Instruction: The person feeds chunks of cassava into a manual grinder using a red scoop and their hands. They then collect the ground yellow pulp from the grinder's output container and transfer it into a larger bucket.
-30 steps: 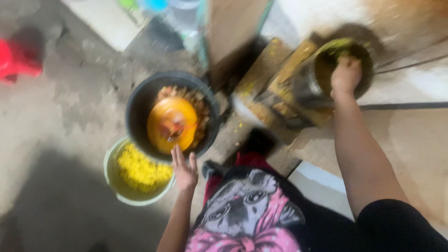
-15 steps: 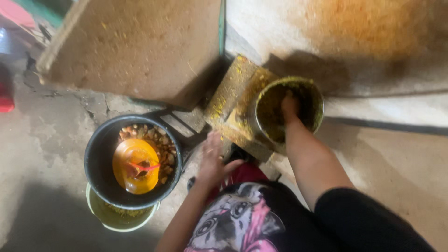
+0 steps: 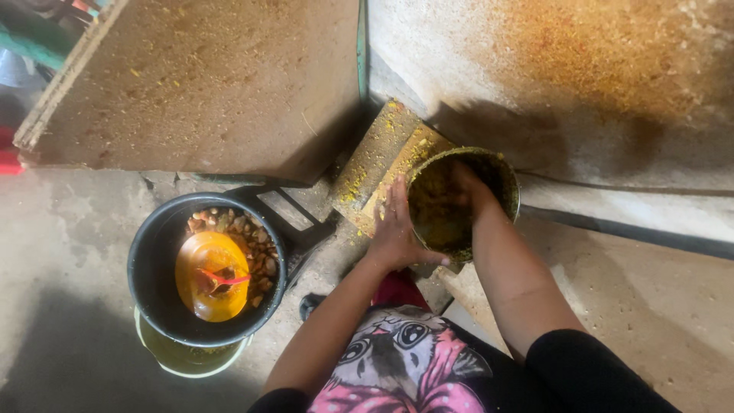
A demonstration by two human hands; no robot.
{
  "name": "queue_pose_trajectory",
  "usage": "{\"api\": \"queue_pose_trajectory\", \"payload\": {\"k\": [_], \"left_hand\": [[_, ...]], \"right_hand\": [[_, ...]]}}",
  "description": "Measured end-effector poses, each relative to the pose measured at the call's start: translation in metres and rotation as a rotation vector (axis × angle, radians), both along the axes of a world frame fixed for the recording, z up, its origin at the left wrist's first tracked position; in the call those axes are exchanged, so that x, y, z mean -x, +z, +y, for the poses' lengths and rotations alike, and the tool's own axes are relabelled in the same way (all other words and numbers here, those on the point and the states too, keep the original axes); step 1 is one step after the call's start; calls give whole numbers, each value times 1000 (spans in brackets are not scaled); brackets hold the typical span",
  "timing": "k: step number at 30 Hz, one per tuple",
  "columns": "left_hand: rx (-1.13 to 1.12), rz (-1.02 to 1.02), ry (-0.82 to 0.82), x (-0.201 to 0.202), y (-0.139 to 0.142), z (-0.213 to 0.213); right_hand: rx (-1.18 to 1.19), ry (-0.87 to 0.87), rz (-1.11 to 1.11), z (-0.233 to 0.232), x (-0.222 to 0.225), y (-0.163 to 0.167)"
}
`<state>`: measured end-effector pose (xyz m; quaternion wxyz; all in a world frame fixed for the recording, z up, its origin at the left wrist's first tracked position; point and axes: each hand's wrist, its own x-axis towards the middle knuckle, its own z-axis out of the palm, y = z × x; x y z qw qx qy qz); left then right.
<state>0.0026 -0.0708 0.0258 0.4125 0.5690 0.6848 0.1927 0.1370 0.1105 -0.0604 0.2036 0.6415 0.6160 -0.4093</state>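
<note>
The left hand (image 3: 397, 233) lies flat against the outer wall of a round metal container smeared with yellow paste (image 3: 497, 172), its fingers (image 3: 396, 200) spread and pressed to the rim side, steadying rather than closing around it. The right hand (image 3: 468, 187) reaches down inside the same container; its fingers are buried in the yellow mash, so I cannot tell whether they are open or curled. The container stands on a yellow-stained wooden block (image 3: 375, 160) beside a brown slab.

To the left, on the concrete floor (image 3: 69, 252), sits a black round basin (image 3: 149, 268) holding brown nuts and an orange plastic bowl (image 3: 206, 271) with a small red scoop. The basin rests on top of a pale green bucket (image 3: 183, 356).
</note>
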Motion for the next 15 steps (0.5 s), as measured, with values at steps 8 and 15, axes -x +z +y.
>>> {"api": "queue_pose_trajectory", "payload": {"k": [8,15], "left_hand": [[58,-17,5,2,10,1],[46,68,-4,-1,7,1]], "right_hand": [[307,138,179,-21,15,-4],[610,65,430,-45,13,-7]]}}
